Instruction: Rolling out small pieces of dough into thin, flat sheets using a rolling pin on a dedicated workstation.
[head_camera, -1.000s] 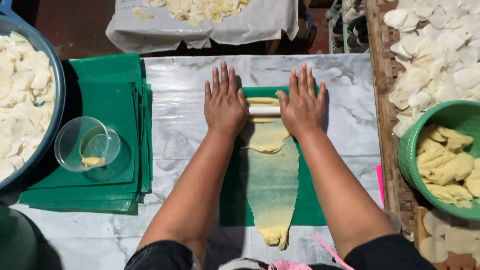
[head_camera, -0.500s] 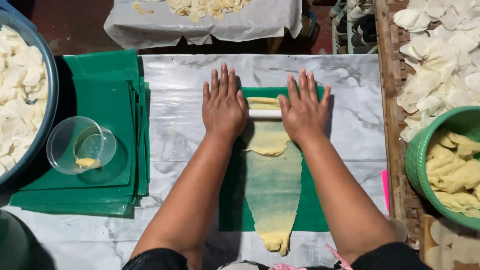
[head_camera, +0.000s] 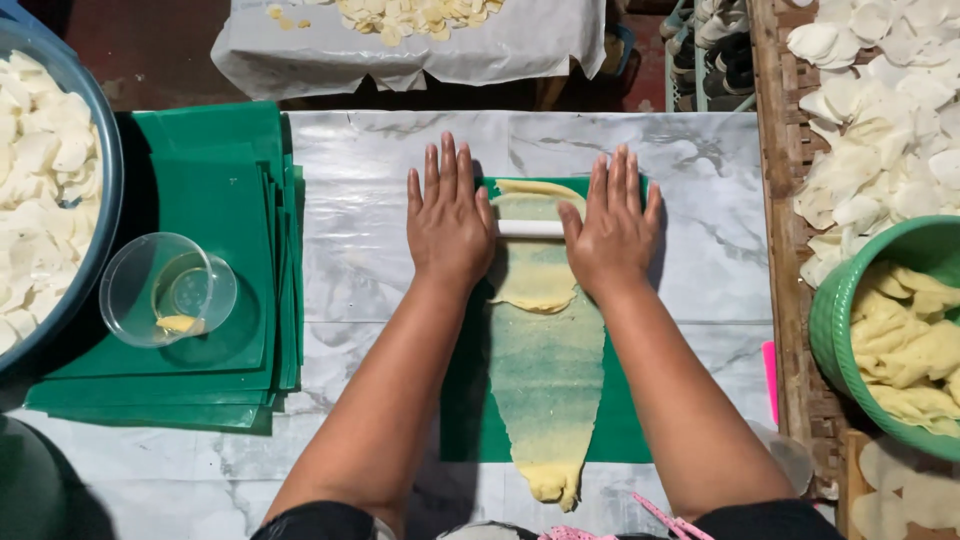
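The left hand (head_camera: 450, 225) and the right hand (head_camera: 612, 228) lie flat, fingers straight and spread a little, not gripping. Both press down on a thin white roller (head_camera: 530, 229), one hand on each end, so only the middle of it shows between them. The roller lies across the far end of a long strip of yellow dough (head_camera: 545, 370). Since a second ago the hands and roller have slid a little farther away from the person, toward the far tip of the dough. That means the near part is likely already rolled: it looks very thin there, and the green shows through it. Only a small bit of dough is left past the roller, so this strip seems close to done.

The dough lies on a green sheet (head_camera: 625, 420), which lies on the marble table (head_camera: 380, 170). To the left sits a pile of more green sheets (head_camera: 210, 170) with a clear cup (head_camera: 168, 290) on top, holding a little yellow stuff. Farther left is a blue bowl (head_camera: 108, 180) of white pieces. On the right, a green basket (head_camera: 835, 310) holds yellow dough lumps, and white chips (head_camera: 880, 120) lie on a woven tray
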